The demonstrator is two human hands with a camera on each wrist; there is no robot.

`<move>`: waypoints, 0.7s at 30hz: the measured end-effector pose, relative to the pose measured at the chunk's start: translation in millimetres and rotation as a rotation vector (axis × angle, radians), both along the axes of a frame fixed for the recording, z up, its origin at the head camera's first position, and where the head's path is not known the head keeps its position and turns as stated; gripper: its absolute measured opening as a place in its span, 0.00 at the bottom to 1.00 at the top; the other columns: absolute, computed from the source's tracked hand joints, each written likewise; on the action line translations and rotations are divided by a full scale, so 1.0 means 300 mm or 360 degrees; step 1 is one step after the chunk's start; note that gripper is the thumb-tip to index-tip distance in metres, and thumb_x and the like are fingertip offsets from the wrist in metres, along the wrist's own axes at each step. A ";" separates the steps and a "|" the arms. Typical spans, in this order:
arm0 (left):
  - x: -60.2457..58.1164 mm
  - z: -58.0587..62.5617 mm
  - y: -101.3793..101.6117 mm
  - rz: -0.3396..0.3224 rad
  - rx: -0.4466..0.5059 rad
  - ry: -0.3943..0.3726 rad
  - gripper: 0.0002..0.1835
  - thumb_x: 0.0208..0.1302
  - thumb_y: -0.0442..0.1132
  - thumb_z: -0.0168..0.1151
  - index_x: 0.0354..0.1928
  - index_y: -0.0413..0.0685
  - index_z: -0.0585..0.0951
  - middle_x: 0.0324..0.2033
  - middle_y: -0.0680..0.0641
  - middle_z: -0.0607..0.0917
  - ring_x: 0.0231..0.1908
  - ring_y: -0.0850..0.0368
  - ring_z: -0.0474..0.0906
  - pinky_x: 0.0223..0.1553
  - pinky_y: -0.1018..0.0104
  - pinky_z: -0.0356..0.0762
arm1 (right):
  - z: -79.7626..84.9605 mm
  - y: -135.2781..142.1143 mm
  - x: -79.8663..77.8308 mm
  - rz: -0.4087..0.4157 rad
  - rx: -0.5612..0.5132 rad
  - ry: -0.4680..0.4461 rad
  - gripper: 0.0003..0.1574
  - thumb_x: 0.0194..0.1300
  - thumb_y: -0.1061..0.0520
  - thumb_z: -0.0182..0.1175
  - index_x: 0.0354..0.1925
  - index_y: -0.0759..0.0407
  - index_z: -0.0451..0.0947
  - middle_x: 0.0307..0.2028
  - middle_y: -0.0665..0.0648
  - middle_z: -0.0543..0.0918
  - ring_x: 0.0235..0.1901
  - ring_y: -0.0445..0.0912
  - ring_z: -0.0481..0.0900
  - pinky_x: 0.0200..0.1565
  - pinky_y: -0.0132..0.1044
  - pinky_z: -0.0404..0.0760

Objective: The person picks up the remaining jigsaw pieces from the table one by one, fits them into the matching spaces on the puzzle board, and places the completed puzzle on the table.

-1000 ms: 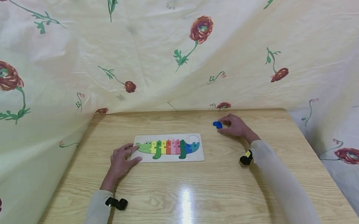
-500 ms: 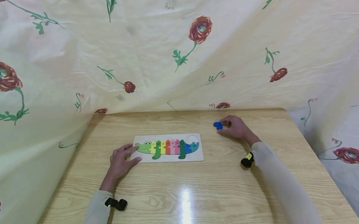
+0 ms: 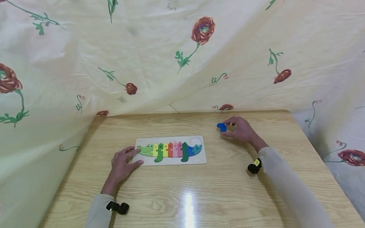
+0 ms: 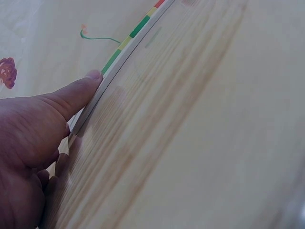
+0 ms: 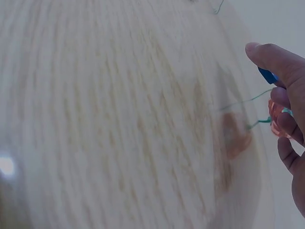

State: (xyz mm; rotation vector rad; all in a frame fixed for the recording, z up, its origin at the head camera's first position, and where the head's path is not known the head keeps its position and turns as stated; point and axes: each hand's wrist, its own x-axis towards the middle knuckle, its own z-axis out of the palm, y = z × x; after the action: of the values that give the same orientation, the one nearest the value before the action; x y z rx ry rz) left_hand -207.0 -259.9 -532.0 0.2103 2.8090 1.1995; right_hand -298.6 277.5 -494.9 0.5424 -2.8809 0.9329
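A white crocodile puzzle board (image 3: 147,141) lies flat on the table, filled with colourful pieces except for a bare round outline at the curled tail tip. My left hand (image 3: 123,164) rests at the board's left end, index finger and thumb spread over its edge. In the left wrist view the thumb (image 4: 78,95) touches the board's side. Off to the right and beyond the board, my right hand (image 3: 241,129) pinches a curved blue puzzle piece (image 3: 221,127) between thumb and fingers. Mostly hidden behind the fingers, that blue piece (image 5: 267,75) shows as a small patch in the right wrist view.
The wooden table (image 3: 161,195) has a bright light reflection near its front. Flowered cloth (image 3: 156,54) hangs behind the table and along both sides.
My right wrist has shifted slightly right and nearer, while the fingers keep the blue puzzle piece at nearly the same spot. The left hand and board stay put.
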 end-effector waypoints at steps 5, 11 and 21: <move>0.000 0.000 0.000 0.0002 -0.0003 -0.0002 0.33 0.62 0.53 0.73 0.69 0.55 0.78 0.73 0.40 0.69 0.70 0.34 0.54 0.59 0.39 0.49 | 0.016 -0.008 0.019 0.0011 -0.0013 0.0018 0.33 0.52 0.48 0.81 0.54 0.61 0.85 0.43 0.58 0.86 0.45 0.53 0.80 0.48 0.51 0.79; 0.003 0.001 0.001 0.0007 -0.0002 -0.0003 0.33 0.63 0.53 0.73 0.69 0.55 0.77 0.73 0.40 0.69 0.70 0.34 0.54 0.59 0.39 0.49 | 0.023 -0.025 0.039 0.0039 -0.0056 0.0016 0.32 0.53 0.48 0.81 0.54 0.58 0.85 0.44 0.56 0.87 0.47 0.53 0.79 0.49 0.52 0.78; 0.000 0.000 0.000 0.0014 0.0021 -0.0020 0.34 0.62 0.54 0.73 0.68 0.55 0.78 0.73 0.40 0.69 0.70 0.34 0.53 0.60 0.39 0.48 | 0.040 -0.070 0.052 0.0129 -0.0083 0.0050 0.31 0.52 0.50 0.81 0.54 0.56 0.86 0.45 0.55 0.87 0.49 0.56 0.78 0.50 0.56 0.76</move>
State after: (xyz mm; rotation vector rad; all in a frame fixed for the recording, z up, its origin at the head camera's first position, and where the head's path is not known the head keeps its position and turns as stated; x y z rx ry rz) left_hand -206.9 -259.9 -532.1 0.1907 2.7953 1.2167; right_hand -282.9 256.6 -483.0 0.6680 -2.8170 0.9980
